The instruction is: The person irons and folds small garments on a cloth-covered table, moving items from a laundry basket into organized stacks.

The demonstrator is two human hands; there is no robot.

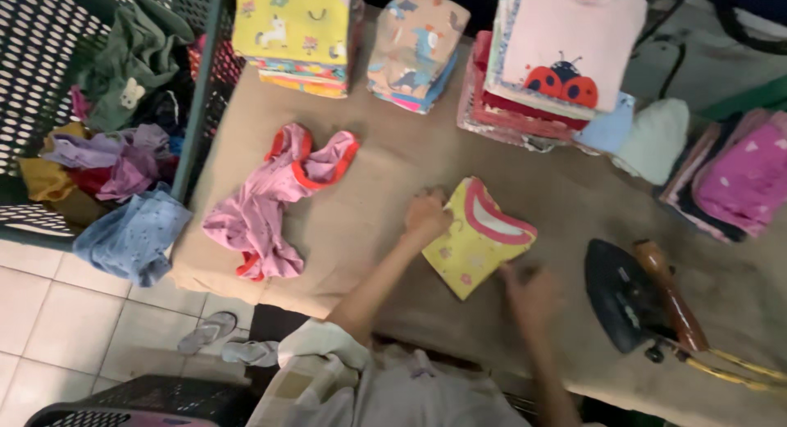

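My left hand (426,214) presses the folded yellow shirt (477,245) flat; right hand (531,292) rests open just beside its corner, so I'd square edges.

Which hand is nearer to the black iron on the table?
The right hand is nearer: it lies just left of the black iron. The left hand is farther away, at the far corner of the folded yellow garment.

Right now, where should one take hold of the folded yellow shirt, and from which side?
Grip the folded yellow shirt at its two long side edges, from above. It lies flat as a small folded packet; left hand and right hand already flank it.
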